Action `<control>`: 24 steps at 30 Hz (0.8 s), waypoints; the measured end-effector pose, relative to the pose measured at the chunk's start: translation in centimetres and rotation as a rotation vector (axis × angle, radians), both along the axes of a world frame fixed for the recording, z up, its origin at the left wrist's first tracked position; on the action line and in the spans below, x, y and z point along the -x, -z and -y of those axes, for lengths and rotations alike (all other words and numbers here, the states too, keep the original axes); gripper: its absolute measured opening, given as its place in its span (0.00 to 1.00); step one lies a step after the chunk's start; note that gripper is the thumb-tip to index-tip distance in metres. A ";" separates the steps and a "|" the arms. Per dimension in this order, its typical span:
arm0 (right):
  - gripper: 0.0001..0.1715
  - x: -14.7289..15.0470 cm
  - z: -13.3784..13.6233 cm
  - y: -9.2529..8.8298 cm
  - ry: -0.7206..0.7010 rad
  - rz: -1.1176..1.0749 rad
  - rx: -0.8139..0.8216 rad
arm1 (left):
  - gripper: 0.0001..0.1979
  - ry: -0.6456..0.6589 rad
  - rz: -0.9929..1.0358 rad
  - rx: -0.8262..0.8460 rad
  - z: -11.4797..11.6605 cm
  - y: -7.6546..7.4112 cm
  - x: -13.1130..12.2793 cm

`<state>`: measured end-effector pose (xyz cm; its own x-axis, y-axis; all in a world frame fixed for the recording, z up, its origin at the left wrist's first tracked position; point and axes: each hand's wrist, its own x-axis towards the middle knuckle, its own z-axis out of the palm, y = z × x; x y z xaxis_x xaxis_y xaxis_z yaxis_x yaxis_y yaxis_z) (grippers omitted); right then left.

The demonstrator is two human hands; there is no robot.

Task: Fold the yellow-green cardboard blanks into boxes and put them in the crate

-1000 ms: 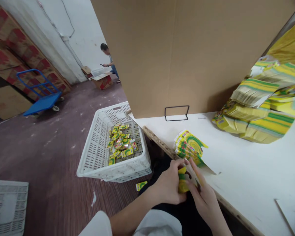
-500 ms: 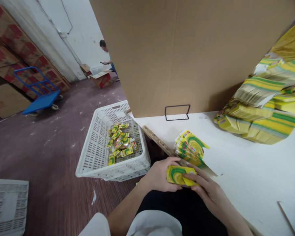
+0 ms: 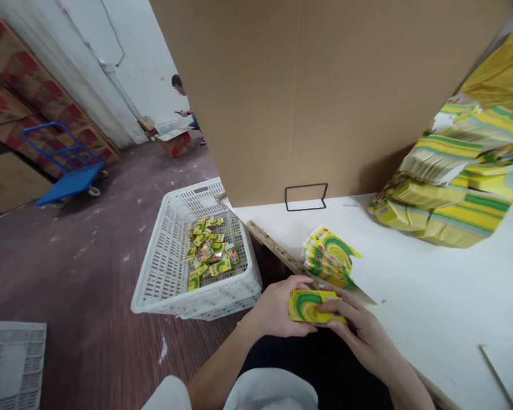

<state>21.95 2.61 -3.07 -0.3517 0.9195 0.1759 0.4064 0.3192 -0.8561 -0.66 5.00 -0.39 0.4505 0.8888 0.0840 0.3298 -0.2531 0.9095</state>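
A small yellow and green carton [image 3: 306, 306] sits between my hands above my lap, at the table's near edge. My left hand [image 3: 277, 307] is wrapped round its left end. The fingers of my right hand [image 3: 354, 319] close on the right end and lie partly over its top face. Just beyond, on the white table [image 3: 427, 285], a fanned stack of flat yellow and green cartons [image 3: 331, 253] lies near the wooden edge. To the left, a white plastic crate [image 3: 154, 267] holds several small yellow and green cartons [image 3: 209, 245] in a loose heap.
A tall cardboard sheet [image 3: 325, 102] stands at the table's back, with a black wire stand [image 3: 305, 197] before it. Bundled flat cartons [image 3: 453, 188] pile up at right. A blue trolley [image 3: 72, 182], another crate [image 3: 12, 364] and a distant person [image 3: 186, 111] are at left.
The fingers of my right hand have shifted slightly on the carton's right end. My left hand keeps its hold, and the whole view has moved a little.
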 end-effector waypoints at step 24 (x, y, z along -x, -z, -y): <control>0.36 -0.7 -5.8 1.5 0.753 0.398 -0.118 | 0.28 -0.774 1.043 0.593 -0.5 3.5 -2.5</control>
